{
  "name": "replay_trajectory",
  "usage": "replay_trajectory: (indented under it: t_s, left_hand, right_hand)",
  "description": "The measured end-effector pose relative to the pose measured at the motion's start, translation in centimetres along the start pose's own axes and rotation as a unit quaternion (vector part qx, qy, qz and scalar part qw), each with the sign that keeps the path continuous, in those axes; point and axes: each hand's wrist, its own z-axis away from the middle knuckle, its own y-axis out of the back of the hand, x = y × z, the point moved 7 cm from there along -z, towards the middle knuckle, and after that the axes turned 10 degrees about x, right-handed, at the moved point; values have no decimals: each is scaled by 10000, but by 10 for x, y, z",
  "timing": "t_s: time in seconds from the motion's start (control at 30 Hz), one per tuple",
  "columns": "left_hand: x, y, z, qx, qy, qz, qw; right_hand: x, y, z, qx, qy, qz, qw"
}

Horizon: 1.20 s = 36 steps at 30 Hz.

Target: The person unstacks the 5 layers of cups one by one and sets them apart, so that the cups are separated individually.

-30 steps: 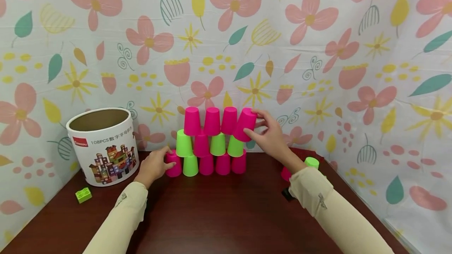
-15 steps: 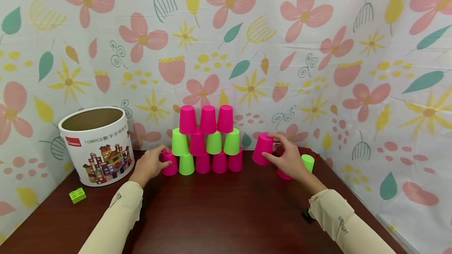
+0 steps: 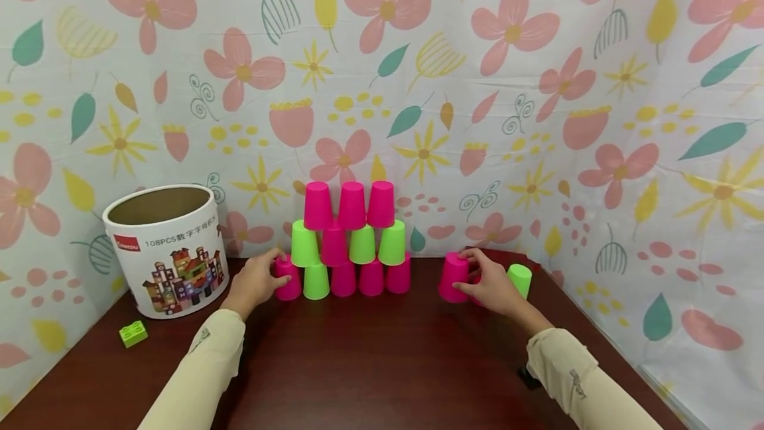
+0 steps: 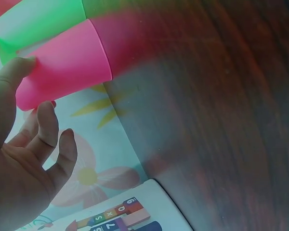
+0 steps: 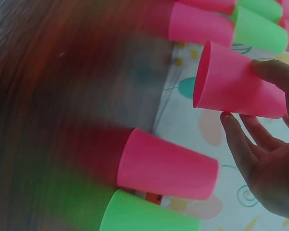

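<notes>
A three-row wall of upside-down pink and green cups (image 3: 343, 277) stands at the back of the table, with three pink cups (image 3: 351, 206) on top. At its lower left end, my left hand (image 3: 253, 284) grips a pink cup (image 4: 67, 67) between thumb and fingers. Right of the wall and apart from it, my right hand (image 3: 495, 287) holds another pink cup (image 3: 451, 277) upside down, at or just above the table; I cannot tell which. Beyond that hand stand a green cup (image 3: 519, 279) and a pink cup (image 5: 168, 166), the latter mostly hidden in the head view.
On the left stands a white bucket (image 3: 170, 284) with printed pictures. A green toy block (image 3: 133, 334) lies before it. Something red (image 3: 525, 259) lies at the back right, and a small dark object (image 3: 528, 378) shows by the right sleeve. Flowered cloth (image 3: 382, 118) hangs behind.
My right hand has taken the pink cup off the right end of the top row and moved it right and down toward the table. The left hand keeps its place.
</notes>
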Motion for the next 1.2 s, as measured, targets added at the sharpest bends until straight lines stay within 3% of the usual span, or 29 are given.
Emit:
replay_trajectory:
  t_s: [0.6,0.9,1.2]
  left_hand:
    - [0,-2,0,9,18,-92,10000]
    - [3,-1,0,0,6,-49,10000]
    - [0,-1,1,17,-44,-65,10000]
  right_hand:
    - [27,-17,-2,-358,-61,552,9978]
    - [24,-15,-3,-274,-122,877,9957]
    - [17,-17,-8,-6,135,1298,9914]
